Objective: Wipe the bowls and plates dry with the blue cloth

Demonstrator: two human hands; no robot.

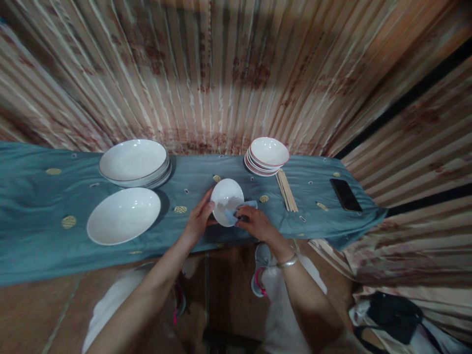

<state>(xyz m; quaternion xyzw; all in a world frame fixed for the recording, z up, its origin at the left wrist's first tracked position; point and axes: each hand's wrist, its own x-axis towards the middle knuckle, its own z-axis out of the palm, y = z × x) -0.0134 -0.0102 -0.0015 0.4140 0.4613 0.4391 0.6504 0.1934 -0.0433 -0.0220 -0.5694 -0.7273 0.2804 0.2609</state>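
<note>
A small white bowl [225,192] is tilted toward me over the front part of the table. My left hand [201,215] grips its left rim, thumb on the inside edge and fingers underneath. In my right hand [257,223] a light blue cloth [250,203] is pinched, and it presses against the bowl's inner right side. Part of the cloth is hidden by my fingers. Beyond the bowl, to the right, stands a stack of small white bowls [270,151] with red rims. Several wooden chopsticks [286,191] lie just in front of that stack.
A stack of large white plates [133,160] stands at the back left, with a single large white dish [123,216] before it. A black phone [345,194] lies near the right end of the teal tablecloth [199,169]. Pleated curtains [184,73] hang directly behind the table.
</note>
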